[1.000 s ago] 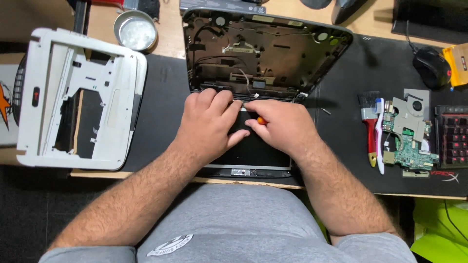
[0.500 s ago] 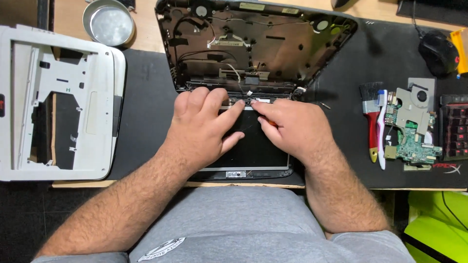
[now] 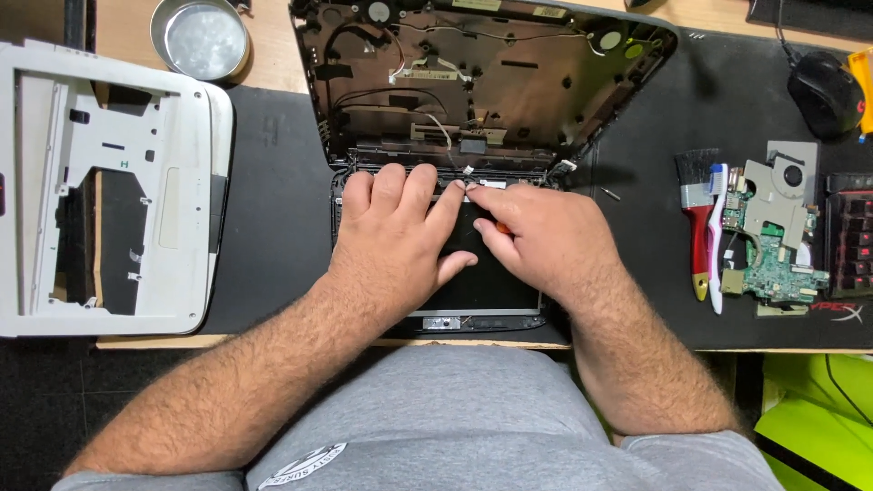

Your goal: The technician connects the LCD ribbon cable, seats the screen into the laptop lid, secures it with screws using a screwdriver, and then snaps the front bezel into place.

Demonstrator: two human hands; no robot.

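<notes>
Both hands are pressing the opened black laptop shell point(image 3: 491, 91) at its hinge: left hand point(image 3: 400, 232) flat, empty; right hand point(image 3: 536, 236) pinching a small orange-handled tool point(image 3: 499, 228); slipping risks snagging thin loose wires point(image 3: 436, 127).

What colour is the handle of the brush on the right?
Red, with a yellowish tip. The brush shows in the head view, lying on the black mat.

Gutted black laptop shell point(image 3: 509, 100) lying open on mat, wires exposed.

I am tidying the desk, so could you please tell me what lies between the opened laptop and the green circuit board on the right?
In the head view, a red-handled brush and a white tool lie on the black mat between the laptop and the circuit board.
</notes>
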